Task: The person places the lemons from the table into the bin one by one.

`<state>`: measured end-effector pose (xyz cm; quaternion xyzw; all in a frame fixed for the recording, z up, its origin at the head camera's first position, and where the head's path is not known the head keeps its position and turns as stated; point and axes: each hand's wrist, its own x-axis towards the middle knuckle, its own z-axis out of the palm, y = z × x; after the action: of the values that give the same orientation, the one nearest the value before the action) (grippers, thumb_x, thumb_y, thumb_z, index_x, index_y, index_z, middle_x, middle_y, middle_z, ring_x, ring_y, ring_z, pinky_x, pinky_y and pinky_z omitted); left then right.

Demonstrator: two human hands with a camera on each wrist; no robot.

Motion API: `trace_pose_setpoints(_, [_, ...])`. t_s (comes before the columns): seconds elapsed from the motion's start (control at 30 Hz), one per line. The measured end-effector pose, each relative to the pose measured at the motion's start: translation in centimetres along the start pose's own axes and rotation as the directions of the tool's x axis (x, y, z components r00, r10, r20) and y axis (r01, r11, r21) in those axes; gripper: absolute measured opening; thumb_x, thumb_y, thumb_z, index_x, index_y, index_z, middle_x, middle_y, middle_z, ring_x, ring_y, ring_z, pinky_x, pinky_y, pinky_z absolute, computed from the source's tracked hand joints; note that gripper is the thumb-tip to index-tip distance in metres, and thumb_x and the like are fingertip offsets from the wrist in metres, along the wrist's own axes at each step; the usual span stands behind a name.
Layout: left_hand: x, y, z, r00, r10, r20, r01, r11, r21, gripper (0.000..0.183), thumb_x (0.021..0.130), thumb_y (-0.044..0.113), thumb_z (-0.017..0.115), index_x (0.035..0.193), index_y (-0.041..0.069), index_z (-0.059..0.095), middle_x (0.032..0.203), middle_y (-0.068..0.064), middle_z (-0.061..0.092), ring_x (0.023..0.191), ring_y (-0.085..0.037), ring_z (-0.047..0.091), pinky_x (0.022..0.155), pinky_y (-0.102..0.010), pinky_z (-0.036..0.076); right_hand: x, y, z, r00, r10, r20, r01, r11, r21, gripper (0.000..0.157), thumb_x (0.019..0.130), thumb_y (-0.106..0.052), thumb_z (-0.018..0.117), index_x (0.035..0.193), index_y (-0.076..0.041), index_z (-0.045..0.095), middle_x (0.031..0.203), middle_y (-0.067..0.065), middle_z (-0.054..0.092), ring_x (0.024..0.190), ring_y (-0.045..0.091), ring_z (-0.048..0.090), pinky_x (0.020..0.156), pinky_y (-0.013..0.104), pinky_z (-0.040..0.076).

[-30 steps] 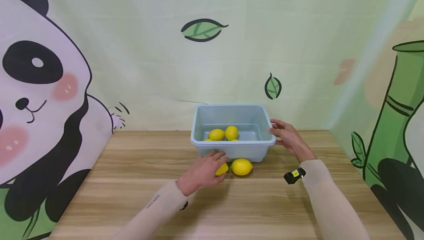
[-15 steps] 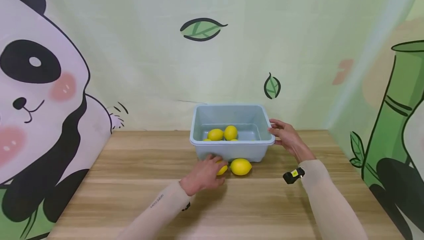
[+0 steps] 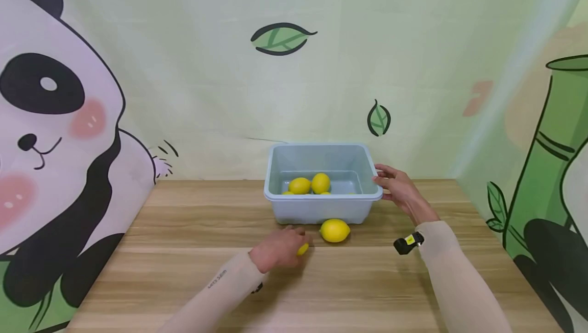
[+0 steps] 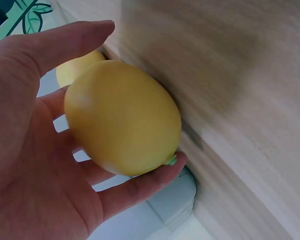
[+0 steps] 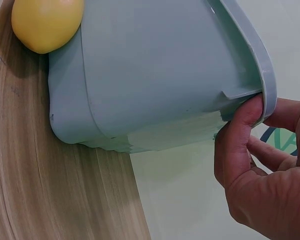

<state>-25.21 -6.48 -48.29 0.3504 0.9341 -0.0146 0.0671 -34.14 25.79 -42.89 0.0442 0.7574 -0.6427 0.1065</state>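
My left hand (image 3: 280,247) holds a yellow lemon (image 4: 122,117) low over the table, in front of the bin. In the left wrist view the fingers curl behind the fruit, its green stem end by one fingertip, and the thumb stretches along its other side. A second lemon (image 3: 335,231) lies on the table against the front of the light blue plastic bin (image 3: 317,212). With my right hand (image 3: 401,193) I grip the bin's right rim, thumb and fingers on either side of it. Inside the bin lie several lemons (image 3: 320,183), some partly hidden by the front wall.
The bin stands at the back of the wood-grain table (image 3: 193,226), close to a pale green backdrop (image 3: 211,93) printed with leaves, a panda and bamboo. A black wrist camera (image 3: 408,243) sits under the right wrist.
My left hand has closed round the lemon and drawn it slightly toward me, away from the bin's front. The right hand and the bin have stayed in place.
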Motion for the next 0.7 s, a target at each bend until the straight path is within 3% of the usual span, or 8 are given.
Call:
trace_pose_setpoints(0.2, [0.17, 0.02, 0.28, 1.000, 0.020, 0.024, -0.020, 1.000, -0.001, 0.037, 0.084, 0.027, 0.073, 0.119, 0.024, 0.062, 0.116, -0.002, 0.063, 0.104, -0.021, 0.062, 0.096, -0.038, 0.053, -0.02, -0.18, -0.05, 1.000, 0.014, -0.002, -0.014, 1.000, -0.005, 0.059, 0.100, -0.017, 0.053, 0.155, -0.015, 0.030, 0.146, 0.014, 0.036, 0.127, 0.030, 0.047, 0.080, 0.026, 0.059])
trace_pose_setpoints(0.43, [0.37, 0.00, 0.42, 0.998, 0.012, 0.061, -0.012, 1.000, -0.004, 0.037, 0.085, 0.030, 0.072, 0.120, 0.025, 0.061, 0.123, -0.004, 0.064, 0.107, -0.020, 0.063, 0.095, -0.038, 0.053, -0.08, -0.36, -0.03, 1.000, 0.018, -0.007, -0.018, 1.000, 0.000, 0.059, 0.101, -0.016, 0.053, 0.155, -0.015, 0.030, 0.146, 0.015, 0.036, 0.127, 0.030, 0.046, 0.079, 0.026, 0.059])
trace_pose_setpoints(0.7, [0.21, 0.15, -0.15, 0.998, 0.015, 0.055, -0.013, 0.999, -0.039, 0.037, 0.084, 0.032, 0.073, 0.118, 0.024, 0.062, 0.110, -0.001, 0.065, 0.088, -0.015, 0.059, 0.081, -0.033, 0.054, -0.09, -0.32, -0.02, 1.000, 0.019, 0.001, -0.019, 1.000, 0.009, 0.059, 0.101, -0.016, 0.052, 0.155, -0.015, 0.029, 0.144, 0.014, 0.037, 0.131, 0.032, 0.044, 0.080, 0.025, 0.058])
